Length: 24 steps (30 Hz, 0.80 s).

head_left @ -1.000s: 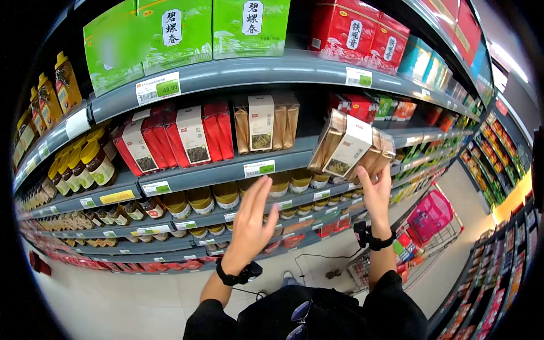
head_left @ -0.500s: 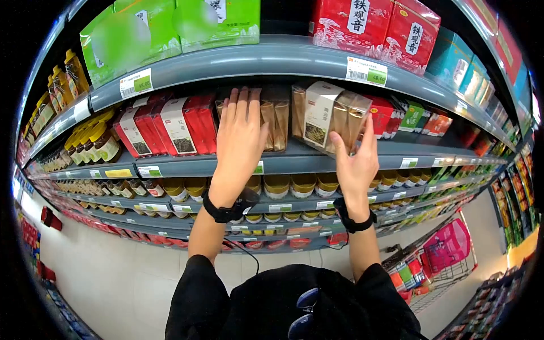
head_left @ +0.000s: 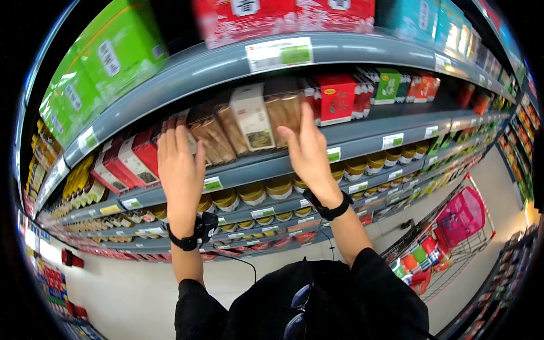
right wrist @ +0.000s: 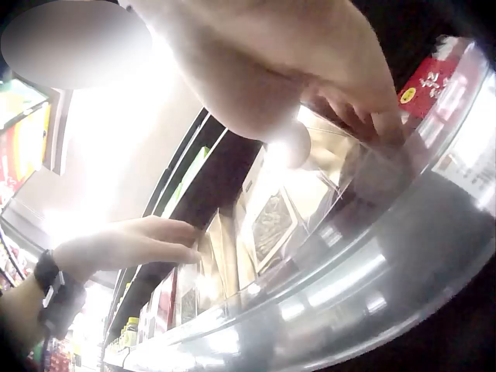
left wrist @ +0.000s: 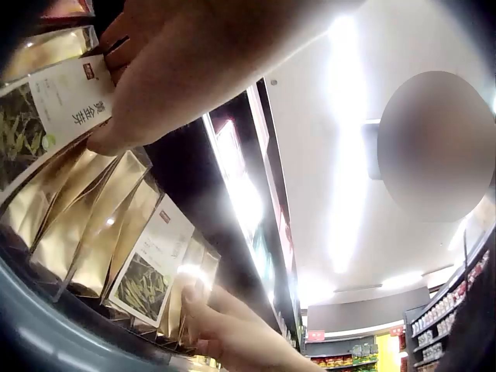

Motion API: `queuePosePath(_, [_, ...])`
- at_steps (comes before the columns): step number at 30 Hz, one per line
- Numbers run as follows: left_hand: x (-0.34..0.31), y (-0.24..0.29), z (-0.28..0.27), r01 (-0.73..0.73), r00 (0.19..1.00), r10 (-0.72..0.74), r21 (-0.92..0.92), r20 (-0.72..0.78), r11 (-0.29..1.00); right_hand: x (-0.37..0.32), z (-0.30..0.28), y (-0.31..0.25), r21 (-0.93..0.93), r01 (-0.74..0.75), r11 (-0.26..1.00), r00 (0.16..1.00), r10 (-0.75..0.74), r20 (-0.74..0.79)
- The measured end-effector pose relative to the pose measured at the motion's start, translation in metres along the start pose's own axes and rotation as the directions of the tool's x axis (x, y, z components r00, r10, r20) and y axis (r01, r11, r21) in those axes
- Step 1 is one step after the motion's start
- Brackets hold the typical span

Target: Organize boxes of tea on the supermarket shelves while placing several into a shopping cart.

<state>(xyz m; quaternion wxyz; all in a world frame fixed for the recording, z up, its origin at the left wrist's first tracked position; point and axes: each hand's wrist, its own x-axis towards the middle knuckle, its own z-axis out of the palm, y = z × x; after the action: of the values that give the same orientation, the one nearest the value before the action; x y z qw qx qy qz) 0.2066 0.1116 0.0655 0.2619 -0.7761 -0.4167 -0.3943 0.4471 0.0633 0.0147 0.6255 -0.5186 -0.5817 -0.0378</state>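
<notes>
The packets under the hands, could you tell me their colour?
Golden-brown packets with white labels; the head view shows them best.

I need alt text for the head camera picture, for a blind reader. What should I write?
A person's left hand and right hand rest against gold packs with white labels on a grey supermarket shelf. Red packs stand beside them, jars fill the shelf below, and a pink cart stands lower right.

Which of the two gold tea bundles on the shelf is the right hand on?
The right bundle, next to the red box, its white label in view. The right hand presses it; the left hand presses the left bundle.
</notes>
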Motion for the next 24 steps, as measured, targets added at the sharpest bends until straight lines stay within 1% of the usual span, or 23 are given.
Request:
queuePosePath(1, [0.001,0.001,0.0,-0.004,1.0,0.004,-0.006,-0.008,1.0,0.0,0.001,0.001,0.017,0.048,0.999,0.999,-0.048,0.004])
queuePosePath(3, [0.003,0.004,0.0,-0.005,1.0,0.005,-0.016,-0.027,1.0,-0.004,0.006,0.009,-0.022,0.053,0.998,0.998,-0.053,-0.021])
queuePosePath(4, [0.002,0.004,0.001,0.005,1.0,-0.005,-0.004,0.006,1.0,-0.004,0.006,0.012,0.007,0.06,0.998,0.998,-0.06,-0.03])
queuePosePath(6, [0.005,0.011,0.001,-0.001,1.0,0.001,-0.037,-0.001,0.999,-0.002,0.008,0.015,0.072,0.082,0.994,0.996,-0.08,-0.038])
queuePosePath(8, [0.009,0.018,0.0,-0.026,1.0,0.025,-0.067,-0.017,0.997,-0.003,0.008,0.016,0.049,0.08,0.996,0.996,-0.077,-0.048])
queuePosePath(9, [0.012,0.024,-0.002,-0.065,0.998,0.062,-0.081,-0.028,0.995,-0.004,0.008,0.016,0.038,0.076,0.996,0.996,-0.074,-0.049])
queuePosePath(10, [0.016,0.03,-0.004,-0.102,0.994,0.099,-0.096,-0.039,0.99,-0.006,0.006,0.014,0.019,0.014,1.0,1.0,-0.014,-0.017])
queuePosePath(11, [0.019,0.035,-0.005,-0.139,0.99,0.135,-0.111,-0.049,0.984,-0.007,0.002,0.01,-0.006,-0.002,1.0,1.0,0.001,-0.006])
queuePosePath(13, [0.024,0.043,-0.004,-0.169,0.986,0.167,-0.133,-0.027,0.977,-0.007,-0.004,0.004,-0.06,-0.031,0.998,0.999,0.031,0.011])
queuePosePath(14, [0.027,0.048,-0.002,-0.187,0.982,0.186,-0.148,-0.022,0.971,-0.008,-0.004,0.005,-0.072,0.033,0.997,0.999,-0.036,-0.038])
queuePosePath(17, [0.022,0.05,0.009,-0.141,0.985,0.156,-0.174,0.072,0.975,-0.015,-0.003,0.013,-0.133,0.129,0.983,0.985,-0.142,-0.095])
queuePosePath(18, [0.02,0.051,0.011,-0.162,0.985,0.169,-0.149,0.034,0.975,-0.017,-0.005,0.012,-0.145,0.127,0.981,0.987,-0.14,-0.083])
queuePosePath(19, [0.019,0.051,0.013,-0.169,0.984,0.175,-0.142,0.031,0.975,-0.02,-0.01,0.008,-0.125,0.081,0.989,0.995,-0.087,-0.04])
queuePosePath(22, [0.018,0.046,0.018,-0.206,0.978,0.206,-0.114,-0.009,0.972,-0.035,-0.018,0.003,-0.108,0.127,0.986,0.988,-0.136,-0.074])
queuePosePath(24, [0.017,0.04,0.021,-0.253,0.968,0.25,-0.111,-0.039,0.961,-0.046,-0.03,-0.005,-0.052,0.095,0.994,0.992,-0.099,-0.079])
